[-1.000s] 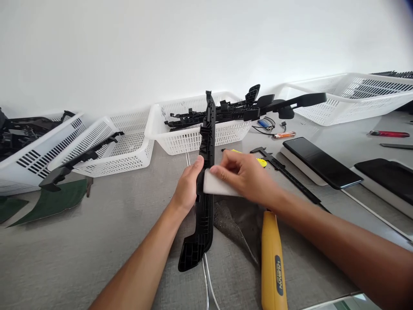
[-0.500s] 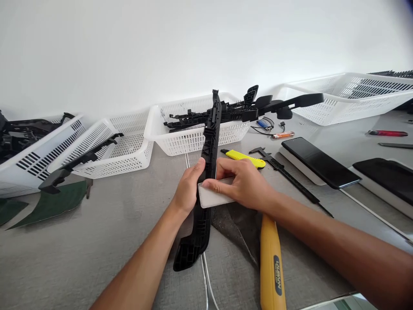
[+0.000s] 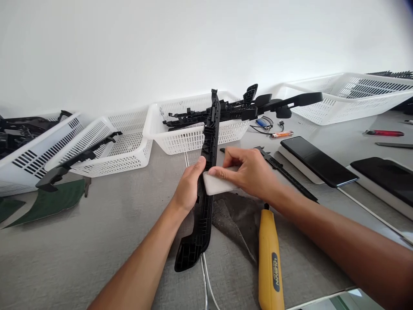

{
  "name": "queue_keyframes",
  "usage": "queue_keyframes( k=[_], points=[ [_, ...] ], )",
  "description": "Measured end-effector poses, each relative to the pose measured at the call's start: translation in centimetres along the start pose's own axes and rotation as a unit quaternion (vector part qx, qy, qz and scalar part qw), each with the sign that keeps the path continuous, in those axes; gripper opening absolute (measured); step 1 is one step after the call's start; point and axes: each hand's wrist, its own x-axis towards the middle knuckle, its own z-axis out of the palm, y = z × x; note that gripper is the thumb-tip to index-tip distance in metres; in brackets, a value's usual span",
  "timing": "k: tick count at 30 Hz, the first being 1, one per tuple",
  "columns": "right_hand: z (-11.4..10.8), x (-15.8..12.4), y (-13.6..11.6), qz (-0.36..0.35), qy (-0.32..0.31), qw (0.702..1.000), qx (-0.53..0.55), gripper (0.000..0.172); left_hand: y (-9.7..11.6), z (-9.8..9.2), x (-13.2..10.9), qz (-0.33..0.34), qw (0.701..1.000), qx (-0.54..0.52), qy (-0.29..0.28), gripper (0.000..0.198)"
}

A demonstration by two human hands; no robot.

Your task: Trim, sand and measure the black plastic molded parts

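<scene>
My left hand (image 3: pixel 189 183) is wrapped round the middle of a long black plastic trim part (image 3: pixel 202 219), its thumb lying along the near face. The ribbed side of the part faces me, and it stands slanted with its wide foot low and its narrow end up. In my right hand (image 3: pixel 253 172) a white rectangular block (image 3: pixel 220 185) is pinched between thumb and bent fingers. The block's left end meets the right edge of the trim part, beside my left thumb. Fingers of my left hand behind the part are hidden.
A yellow-handled tool (image 3: pixel 270 254) and a dark grey sheet (image 3: pixel 235 221) lie below my right hand. Behind it are a caliper (image 3: pixel 290 176) and a phone (image 3: pixel 319 159). White baskets (image 3: pixel 176 144) with black parts line the wall. Green sheets (image 3: pixel 61 200) lie left.
My right hand has moved the white block slightly up and to the right along the trim part. A yellow cutter seen before is now hidden behind that hand. My left hand keeps its hold.
</scene>
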Motion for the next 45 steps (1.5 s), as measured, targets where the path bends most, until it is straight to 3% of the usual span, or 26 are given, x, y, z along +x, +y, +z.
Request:
queue_keyframes(
  k=[3,7,13,18,24,28,31,34,37,40,45],
  points=[
    [0.3,-0.1,-0.1,0.003,0.018,1.000,-0.004,0.053,0.1,0.0,-0.1,-0.001,1.000,-0.005,0.002,0.061],
    [0.8,-0.3,-0.3,-0.026,-0.010,1.000,-0.003,0.049,0.2,-0.1,0.0,0.025,0.999,0.012,0.026,0.062],
    [0.2,0.0,0.1,0.013,0.035,0.999,-0.020,0.047,-0.3,-0.5,0.2,-0.024,0.999,-0.004,0.028,0.061],
    [0.8,-0.3,-0.4,-0.040,-0.074,0.996,0.004,0.042,-1.1,-1.1,0.7,0.012,0.996,-0.004,0.091,0.050],
    [0.4,0.1,0.0,0.013,0.015,0.999,-0.028,0.043,-1.5,-1.0,0.6,0.023,0.995,0.037,0.092,0.061],
    [0.9,-0.2,-0.3,-0.001,-0.032,0.999,-0.031,0.039,-1.1,-0.7,0.2,0.037,0.989,0.065,0.129,0.056],
    [0.8,-0.2,-0.3,0.011,-0.064,0.997,-0.041,0.042,-0.6,-0.4,0.0,0.038,0.991,0.078,0.103,0.061],
    [0.2,-0.1,-0.2,0.008,-0.088,0.996,-0.011,0.058,-0.4,-0.2,0.0,0.037,0.993,0.076,0.077,0.064],
    [-0.2,-0.2,-0.5,-0.032,-0.005,0.999,0.020,0.058,-0.6,-0.3,0.2,0.027,0.995,0.056,0.072,0.064],
    [-0.2,-0.4,-0.8,-0.123,0.066,0.990,0.011,0.042,-1.0,-0.6,0.4,0.017,0.997,0.028,0.064,0.061],
    [0.3,-0.5,-0.7,-0.252,-0.069,0.965,-0.023,0.006,-1.4,-1.0,0.8,0.021,0.993,-0.025,0.117,0.053]
  ],
)
